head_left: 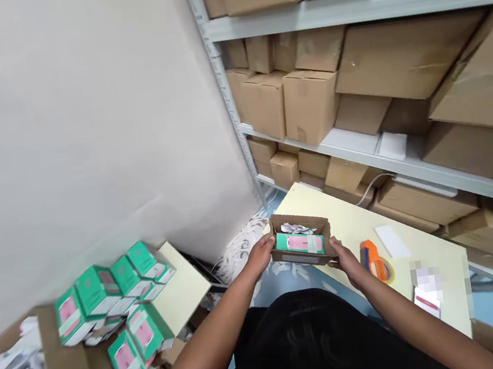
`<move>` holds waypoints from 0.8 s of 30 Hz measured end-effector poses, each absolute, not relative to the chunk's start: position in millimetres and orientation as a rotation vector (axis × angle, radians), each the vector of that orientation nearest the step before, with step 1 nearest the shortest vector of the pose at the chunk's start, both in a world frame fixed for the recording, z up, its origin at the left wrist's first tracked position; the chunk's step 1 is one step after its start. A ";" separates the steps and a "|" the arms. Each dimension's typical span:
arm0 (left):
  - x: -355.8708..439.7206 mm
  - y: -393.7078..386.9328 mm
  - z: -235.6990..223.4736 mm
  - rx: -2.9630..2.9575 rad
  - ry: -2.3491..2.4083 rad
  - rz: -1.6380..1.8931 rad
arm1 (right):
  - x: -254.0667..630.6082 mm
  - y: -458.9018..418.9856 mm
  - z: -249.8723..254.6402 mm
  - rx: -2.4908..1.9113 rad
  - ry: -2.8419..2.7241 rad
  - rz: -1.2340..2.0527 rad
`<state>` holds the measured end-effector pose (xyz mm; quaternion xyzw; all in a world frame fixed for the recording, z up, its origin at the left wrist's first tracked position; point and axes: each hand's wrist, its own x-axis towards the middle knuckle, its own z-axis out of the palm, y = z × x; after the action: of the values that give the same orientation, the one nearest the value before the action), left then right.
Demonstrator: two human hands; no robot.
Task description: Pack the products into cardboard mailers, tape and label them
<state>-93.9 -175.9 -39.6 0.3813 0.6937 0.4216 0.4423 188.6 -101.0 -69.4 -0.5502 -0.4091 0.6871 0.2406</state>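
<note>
A small open cardboard box (300, 226) is held in front of me between both hands. Inside it lie a green and pink product box (300, 243) and some shredded white paper (294, 228). My left hand (261, 251) grips the box's left side, fingers curled around it. My right hand (346, 259) grips its right side. The box hovers over the near corner of a pale yellow table (402, 261).
An orange tape dispenser (374, 259) and a white card (392, 241) lie on the table to the right. Several green and pink boxes (112, 305) are piled on a second table at left, beside shredded paper. Shelves of cardboard cartons (308, 101) stand behind.
</note>
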 end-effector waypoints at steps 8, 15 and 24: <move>-63.8 -95.6 -66.0 1.085 1.601 0.870 | 229.1 -86.2 -116.8 -1.614 -0.897 1.666; -64.6 -27.5 -110.1 1.274 1.504 0.720 | 226.1 -73.2 -159.6 -1.716 -0.846 1.375; -93.7 25.1 -131.6 1.496 1.324 0.632 | 203.8 -70.8 -162.2 -1.824 -0.740 1.248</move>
<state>-93.7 25.1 -131.6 0.6184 0.5473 0.2613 0.4997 203.8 -70.8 -162.2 -0.7192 -0.2918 0.4919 0.3944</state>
